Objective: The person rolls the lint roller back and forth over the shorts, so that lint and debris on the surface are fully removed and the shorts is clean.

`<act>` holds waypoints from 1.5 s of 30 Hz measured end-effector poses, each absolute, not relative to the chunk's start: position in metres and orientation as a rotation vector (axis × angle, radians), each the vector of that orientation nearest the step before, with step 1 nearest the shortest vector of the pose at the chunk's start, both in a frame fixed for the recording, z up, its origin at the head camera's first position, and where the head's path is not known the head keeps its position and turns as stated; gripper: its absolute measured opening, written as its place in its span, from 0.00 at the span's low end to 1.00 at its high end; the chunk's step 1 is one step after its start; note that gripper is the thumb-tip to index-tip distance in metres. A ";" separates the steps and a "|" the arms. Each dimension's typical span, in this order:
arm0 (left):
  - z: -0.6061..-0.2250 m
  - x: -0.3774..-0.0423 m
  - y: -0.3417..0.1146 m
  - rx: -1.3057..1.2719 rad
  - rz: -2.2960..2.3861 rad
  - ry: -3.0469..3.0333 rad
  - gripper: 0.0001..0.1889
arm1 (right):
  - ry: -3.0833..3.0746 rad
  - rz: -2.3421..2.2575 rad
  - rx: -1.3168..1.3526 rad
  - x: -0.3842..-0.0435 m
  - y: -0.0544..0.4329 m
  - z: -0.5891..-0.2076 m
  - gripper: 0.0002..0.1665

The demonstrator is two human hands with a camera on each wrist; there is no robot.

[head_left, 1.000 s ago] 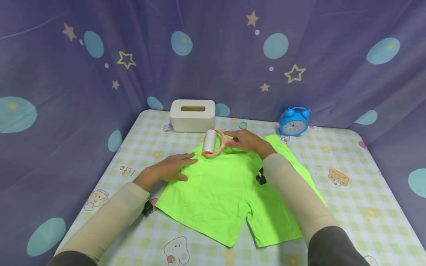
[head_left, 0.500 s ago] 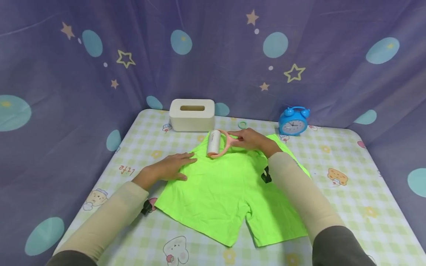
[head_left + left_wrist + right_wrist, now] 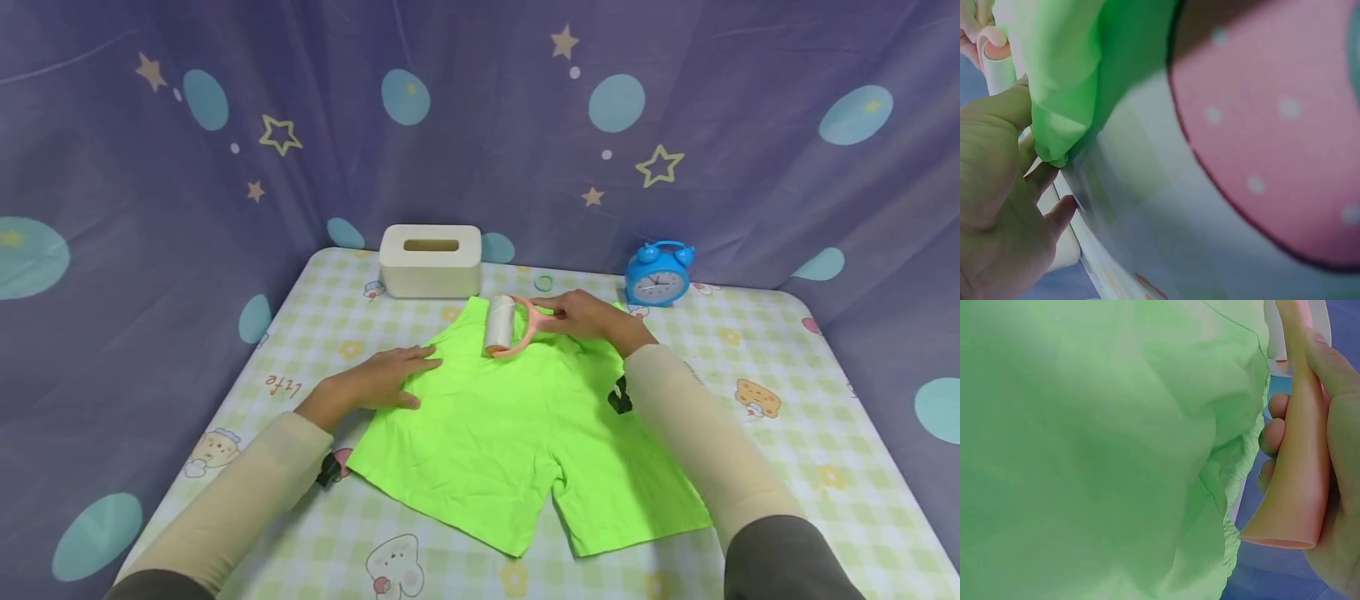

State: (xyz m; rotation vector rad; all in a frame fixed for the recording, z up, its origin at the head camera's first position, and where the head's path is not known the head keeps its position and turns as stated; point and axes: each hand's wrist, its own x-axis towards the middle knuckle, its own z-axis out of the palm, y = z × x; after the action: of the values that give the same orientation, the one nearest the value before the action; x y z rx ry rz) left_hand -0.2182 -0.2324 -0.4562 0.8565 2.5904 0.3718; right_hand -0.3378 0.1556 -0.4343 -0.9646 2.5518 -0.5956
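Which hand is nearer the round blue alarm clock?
Right. The right hand is a little left of the clock; the left hand is much farther left, touching lime-green fabric shorts.

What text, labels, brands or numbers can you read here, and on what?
"life" (case of the first letter unclear): red lettering on the checked tablecloth, left side.
Blue alarm clock: dial markings too small to read.
Right sleeve: faint mark at its edge, too small to read.
Lint roller, green shorts, tissue box: nothing legible.
No brand can be read.
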 end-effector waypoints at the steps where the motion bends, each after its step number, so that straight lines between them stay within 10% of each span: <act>1: -0.456 -0.218 -0.233 0.857 0.374 2.591 0.41 | 2.550 -0.591 -0.961 -0.337 0.157 -0.434 0.34; 45: -0.452 -0.220 -0.234 0.848 0.388 2.565 0.42 | 2.552 -0.533 -0.947 -0.329 0.195 -0.420 0.37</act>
State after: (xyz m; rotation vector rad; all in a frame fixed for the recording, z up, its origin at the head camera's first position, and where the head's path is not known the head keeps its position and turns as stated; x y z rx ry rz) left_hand -0.2200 -0.2341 -0.4515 0.8479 2.5647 0.3882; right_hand -0.3294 0.1947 -0.4199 -0.9473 2.5519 -0.5326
